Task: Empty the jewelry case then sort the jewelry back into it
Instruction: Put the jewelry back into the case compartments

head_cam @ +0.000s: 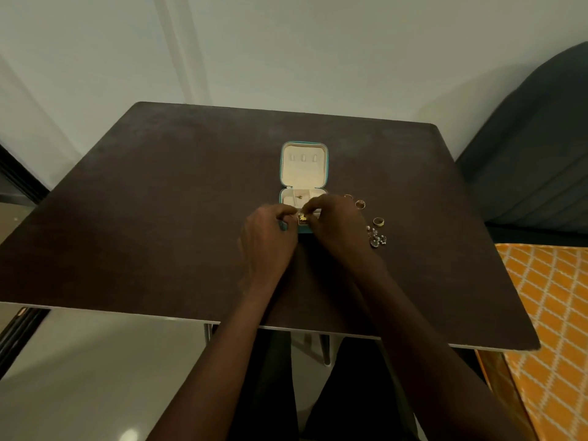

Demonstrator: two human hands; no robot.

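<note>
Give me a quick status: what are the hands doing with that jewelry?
Left hand and right hand both pinching a small gold piece over the open case. Three rings and a beaded piece on the table, right of case. Nothing blocking.

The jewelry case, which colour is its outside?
Teal, seen along the jewelry case edge in the head view.

Single head view; looks forward and down at table; near.
</note>
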